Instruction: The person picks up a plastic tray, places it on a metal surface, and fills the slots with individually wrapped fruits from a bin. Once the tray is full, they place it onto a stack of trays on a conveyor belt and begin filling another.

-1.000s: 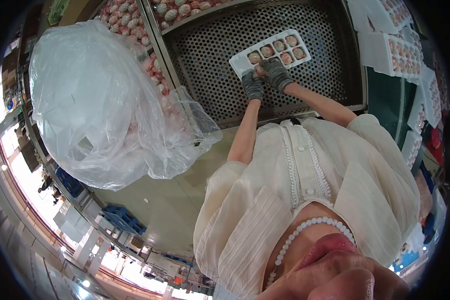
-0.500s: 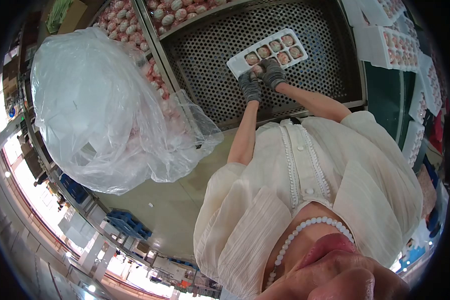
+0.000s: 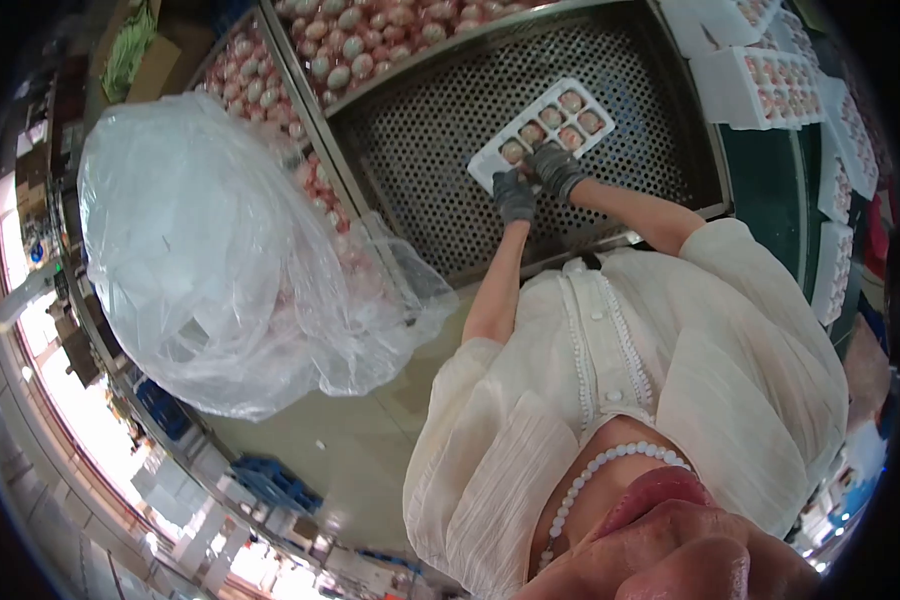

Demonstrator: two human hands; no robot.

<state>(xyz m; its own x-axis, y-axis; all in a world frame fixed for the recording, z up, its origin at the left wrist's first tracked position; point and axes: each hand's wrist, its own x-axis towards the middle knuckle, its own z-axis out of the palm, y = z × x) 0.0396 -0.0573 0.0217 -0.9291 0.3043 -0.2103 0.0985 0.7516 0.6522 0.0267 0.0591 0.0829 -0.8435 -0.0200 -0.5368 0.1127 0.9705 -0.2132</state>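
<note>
A white tray (image 3: 486, 168) with two rows of cells lies at a slant on a perforated metal surface. Several eggs (image 3: 571, 138) in clear wrap with red print sit in its cells. My left hand (image 3: 514, 197), in a grey glove, is closed at the tray's near left end. My right hand (image 3: 557, 170), gloved alike, is closed beside it, its fingers over the tray's near row. Between the fingertips of both hands a wrapped egg shows in part; the fingers hide most of it.
The perforated metal surface (image 3: 425, 150) has raised metal edges. Beyond it and at its left lie many wrapped eggs (image 3: 355, 60). A large clear plastic bag (image 3: 190, 250) bulges at the left. White filled trays (image 3: 760, 88) are stacked at the right. Blue pallets (image 3: 275, 485) lie on the floor.
The tray and both hands appear slightly lower and to the right, as the whole view has shifted. My right hand's fingers reach a little farther over the tray, covering more of the egg.
</note>
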